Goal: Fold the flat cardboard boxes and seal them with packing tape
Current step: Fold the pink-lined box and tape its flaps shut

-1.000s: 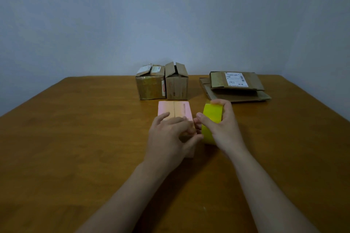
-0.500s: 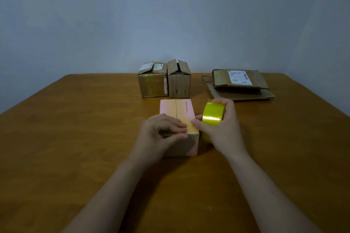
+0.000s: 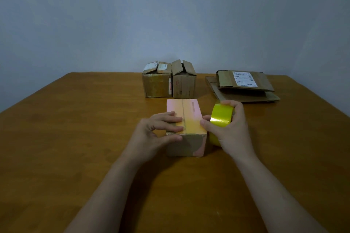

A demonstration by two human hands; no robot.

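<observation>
At desk (image 3: 75, 138) centre, the left hand (image 3: 157, 134) clamps the pink box (image 3: 189, 111) at its near top edge, apparently holding flaps shut. The right hand (image 3: 233, 132) grasps the tape roll (image 3: 221, 117) alongside, seemingly to tape the seam.

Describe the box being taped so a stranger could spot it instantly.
On the wooden table, look near the middle, in front of two upright brown boxes. The pink box sits there under the left hand, a yellow tape roll at its right; it alone has a pink top.
</observation>
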